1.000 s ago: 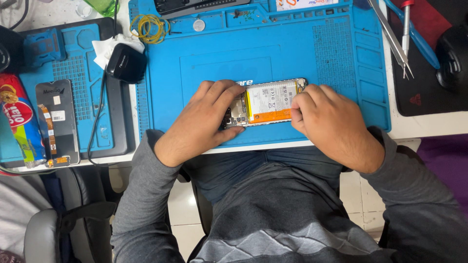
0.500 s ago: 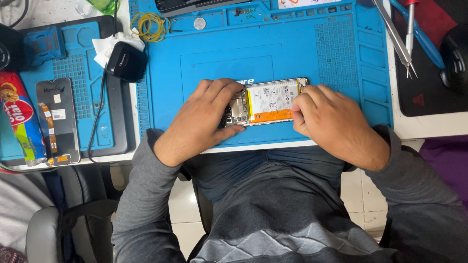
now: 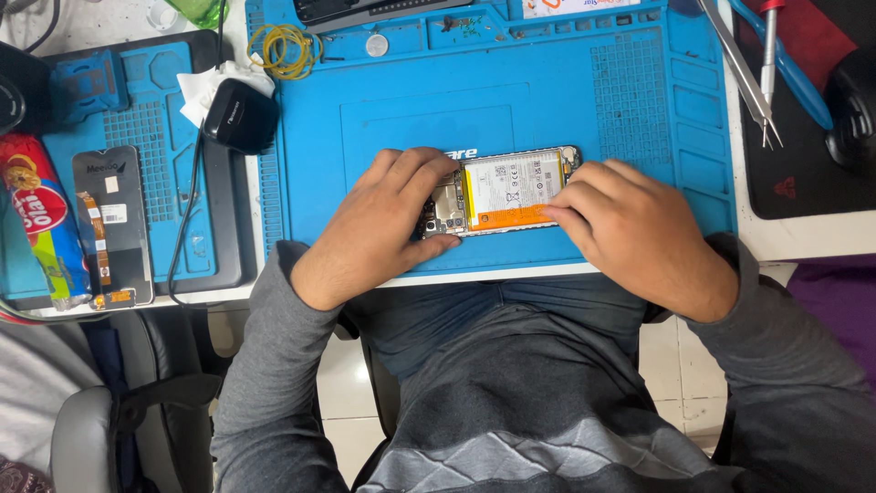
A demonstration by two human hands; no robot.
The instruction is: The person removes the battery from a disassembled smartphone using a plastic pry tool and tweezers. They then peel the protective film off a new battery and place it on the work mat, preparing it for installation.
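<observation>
The left hand (image 3: 388, 219) clamps the opened smartphone with its white-and-orange battery (image 3: 502, 194) flat on the blue silicone repair mat (image 3: 547, 82), near the counter's edge. The right hand (image 3: 639, 237) pinches its right end; steady, even pressure seems wise.

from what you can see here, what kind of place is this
Likely a phone repair bench. Both hands hold an opened phone with its battery exposed on a blue repair mat, with tweezers and a spare phone screen nearby.
</observation>
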